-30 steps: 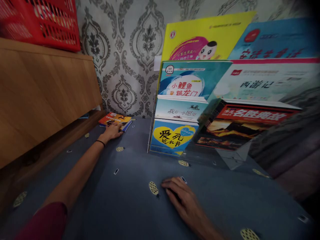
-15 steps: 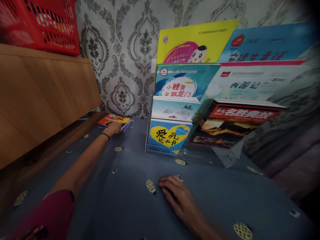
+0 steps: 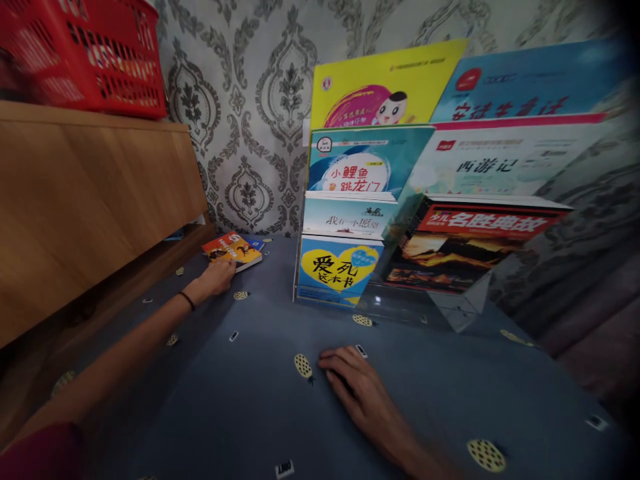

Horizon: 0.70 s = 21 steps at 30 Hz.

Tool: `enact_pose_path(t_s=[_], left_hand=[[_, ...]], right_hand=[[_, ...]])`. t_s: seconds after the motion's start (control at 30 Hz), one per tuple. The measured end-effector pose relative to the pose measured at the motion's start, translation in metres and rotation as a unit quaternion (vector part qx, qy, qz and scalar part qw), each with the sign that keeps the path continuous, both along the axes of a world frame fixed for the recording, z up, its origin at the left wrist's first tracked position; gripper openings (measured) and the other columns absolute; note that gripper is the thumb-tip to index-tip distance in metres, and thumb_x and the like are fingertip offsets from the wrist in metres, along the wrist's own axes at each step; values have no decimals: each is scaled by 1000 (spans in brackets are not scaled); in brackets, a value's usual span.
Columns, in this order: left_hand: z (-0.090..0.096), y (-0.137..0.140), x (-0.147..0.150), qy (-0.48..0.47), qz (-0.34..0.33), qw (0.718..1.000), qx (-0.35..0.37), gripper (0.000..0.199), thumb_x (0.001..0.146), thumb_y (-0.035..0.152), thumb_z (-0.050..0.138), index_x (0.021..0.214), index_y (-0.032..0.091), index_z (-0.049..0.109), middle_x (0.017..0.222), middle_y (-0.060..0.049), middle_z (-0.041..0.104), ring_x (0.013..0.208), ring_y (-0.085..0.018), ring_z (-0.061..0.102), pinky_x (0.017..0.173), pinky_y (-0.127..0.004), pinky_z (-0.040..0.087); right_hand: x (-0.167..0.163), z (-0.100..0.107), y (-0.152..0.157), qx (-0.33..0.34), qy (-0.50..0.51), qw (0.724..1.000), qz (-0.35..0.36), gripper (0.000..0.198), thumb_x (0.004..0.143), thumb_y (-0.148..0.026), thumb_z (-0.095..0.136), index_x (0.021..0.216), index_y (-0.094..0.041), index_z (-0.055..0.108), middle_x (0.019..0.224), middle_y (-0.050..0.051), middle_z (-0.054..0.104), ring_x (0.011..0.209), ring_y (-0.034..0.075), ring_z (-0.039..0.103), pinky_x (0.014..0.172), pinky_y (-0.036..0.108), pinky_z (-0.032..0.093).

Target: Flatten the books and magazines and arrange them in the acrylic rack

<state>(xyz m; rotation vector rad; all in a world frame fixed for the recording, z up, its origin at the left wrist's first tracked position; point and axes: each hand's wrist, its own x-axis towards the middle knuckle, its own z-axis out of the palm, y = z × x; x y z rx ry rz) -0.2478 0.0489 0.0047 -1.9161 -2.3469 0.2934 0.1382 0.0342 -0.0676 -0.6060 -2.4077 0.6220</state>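
Observation:
At the far left of the table, my left hand (image 3: 216,277) grips the near edge of an orange book (image 3: 233,249). A blue book (image 3: 256,243) lies partly hidden beneath it. My right hand (image 3: 357,387) rests on the blue patterned tablecloth (image 3: 270,373) with its fingers stretched out, holding nothing. Beyond it stands a clear book rack (image 3: 463,310) with several books. In its front row are a blue book with a yellow heart (image 3: 340,273) and a dark book with a red title band (image 3: 470,247).
To the left is a wooden cabinet (image 3: 100,207) with a red plastic basket (image 3: 100,60) on top. Patterned wallpaper (image 3: 245,133) covers the wall behind. Higher in the rack stand a yellow book (image 3: 360,80) and a white book (image 3: 500,157).
My left hand has drawn the orange book slightly toward me and turned it, so more of the blue book beneath shows. My right hand stays in place.

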Motion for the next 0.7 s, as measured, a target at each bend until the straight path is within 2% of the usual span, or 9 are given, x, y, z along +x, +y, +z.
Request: enact_pose_path(t_s=[0.1, 0.23, 0.3, 0.37, 0.43, 0.5, 0.57, 0.7], left_hand=[[-3, -47, 6, -1, -22, 1000, -6, 45, 87, 2, 43, 129, 11, 58, 127, -23, 64, 119, -33, 62, 98, -45, 51], [-10, -107, 13, -35, -82, 996, 7, 45, 85, 5, 42, 126, 18, 57, 130, -16, 63, 122, -29, 60, 105, -41, 47], [-13, -128, 11, -60, -97, 993, 21, 44, 87, 9, 42, 127, 20, 56, 134, -13, 61, 124, -26, 59, 107, -39, 46], [-16, -136, 3, -94, -85, 992, 24, 43, 90, 19, 46, 132, 22, 54, 141, -11, 58, 129, -26, 57, 108, -38, 45], [-19, -131, -11, -146, -70, 986, 34, 49, 92, 35, 50, 139, 22, 50, 148, -10, 53, 137, -27, 50, 113, -38, 42], [-23, -112, -29, -195, -47, 977, 69, 58, 92, 47, 48, 143, 19, 47, 152, -11, 50, 141, -27, 45, 117, -38, 37], [-28, -84, -47, -214, 29, 970, 116, 62, 90, 52, 50, 141, 17, 49, 147, -12, 55, 135, -27, 52, 113, -35, 40], [-39, -32, -73, -202, 117, 958, 168, 64, 91, 57, 46, 133, 10, 53, 138, -21, 59, 134, -37, 50, 110, -47, 39]], right_hand=[[0, 0, 1, 4, -2, 1000, 3, 28, 99, -22, 46, 108, -29, 72, 105, 7, 74, 100, 25, 69, 97, 49, 53], [0, -2, 2, 7, -2, 1000, 6, 27, 98, -24, 47, 107, -30, 72, 105, 7, 74, 100, 25, 70, 97, 51, 53], [0, -3, 3, 10, -2, 1000, 7, 27, 98, -24, 48, 106, -29, 72, 105, 8, 75, 100, 26, 70, 97, 51, 53], [0, -3, 4, 9, -2, 1000, 7, 27, 98, -24, 48, 105, -29, 73, 104, 8, 75, 98, 26, 70, 94, 49, 55], [-1, -1, 3, 5, -4, 1000, 6, 27, 98, -24, 48, 105, -29, 73, 103, 8, 75, 98, 26, 69, 90, 47, 56], [-1, 1, 2, 3, -8, 1000, 8, 27, 98, -24, 48, 105, -28, 73, 103, 9, 74, 98, 26, 69, 89, 46, 56], [-1, 3, 1, 2, -17, 1000, 8, 26, 98, -25, 48, 106, -26, 73, 104, 9, 74, 99, 25, 69, 93, 47, 55], [-2, 4, 0, 6, -19, 1000, 2, 27, 100, -24, 45, 103, -24, 73, 104, 10, 74, 100, 24, 69, 96, 47, 53]])
